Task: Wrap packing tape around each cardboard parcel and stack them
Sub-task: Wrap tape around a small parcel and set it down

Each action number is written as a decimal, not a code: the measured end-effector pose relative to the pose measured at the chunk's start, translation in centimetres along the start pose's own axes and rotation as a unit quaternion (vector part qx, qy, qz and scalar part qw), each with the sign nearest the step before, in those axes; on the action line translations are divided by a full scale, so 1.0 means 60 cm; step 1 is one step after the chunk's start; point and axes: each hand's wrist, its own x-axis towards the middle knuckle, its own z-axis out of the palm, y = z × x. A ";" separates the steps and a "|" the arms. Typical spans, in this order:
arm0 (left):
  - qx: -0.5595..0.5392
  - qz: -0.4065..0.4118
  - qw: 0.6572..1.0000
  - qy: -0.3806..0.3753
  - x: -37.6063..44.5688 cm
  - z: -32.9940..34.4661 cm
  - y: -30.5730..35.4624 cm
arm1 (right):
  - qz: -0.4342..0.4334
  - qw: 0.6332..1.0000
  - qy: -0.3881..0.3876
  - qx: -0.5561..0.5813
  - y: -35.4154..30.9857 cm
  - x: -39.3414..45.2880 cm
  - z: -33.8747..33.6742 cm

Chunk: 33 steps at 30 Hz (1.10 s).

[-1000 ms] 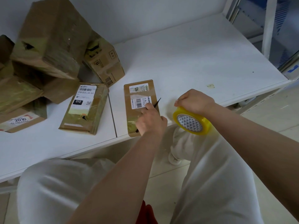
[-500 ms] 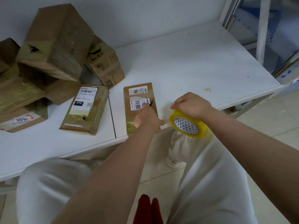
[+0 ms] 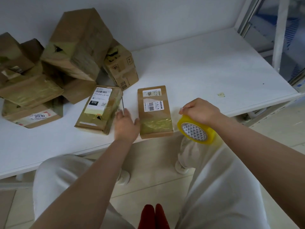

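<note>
**Parcel taping station: hands and parcel positions**

Parcel (image 3: pixel 155 111), flat and brown, is lying at the front edge of the white table (image 3: pixel 206 70), near frame centre. Two white barcode labels are showing on its top face, and a band of clear tape is crossing its near end.

Left hand (image 3: pixel 126 125) is hovering just at 9 o'clock of this parcel, between it and the second flat parcel (image 3: pixel 100 109). Its fingers are extended and relaxed, holding nothing; the thumb is lying close to the parcel's left edge, though actual contact cannot be confirmed because the hand is blurred. A thin dark tool (image 3: pixel 123 103) is lying on the table at 12 o'clock of the fingertips; its type cannot be determined.

Right hand (image 3: pixel 200 110) is gripping the yellow tape roll (image 3: pixel 196 132) from above, fingers curled over the rim. The roll is sitting at 3 o'clock of the centre parcel, hanging past the table's front edge, with its patterned core facing the camera.

Heap of taped cardboard boxes (image 3: pixel 77 45) is occupying the 10 o'clock area against the wall (image 3: pixel 165 17), boxes leaning on one another at mixed angles. A small scrap (image 3: pixel 220 94) is lying on the table at 2 o'clock of the right hand.

White-trousered knees (image 3: pixel 62 176) are showing below the table edge.
</note>
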 end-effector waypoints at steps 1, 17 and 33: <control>0.025 0.060 0.998 -0.001 -0.012 0.006 0.016 | 0.001 1.000 0.001 -0.001 0.000 0.000 0.000; -0.325 0.102 0.937 -0.073 -0.033 -0.025 0.100 | -0.047 0.996 0.001 0.077 -0.002 -0.009 -0.011; -0.352 0.084 0.929 -0.074 0.010 -0.023 0.178 | -0.043 0.936 -0.167 0.307 0.040 -0.013 -0.055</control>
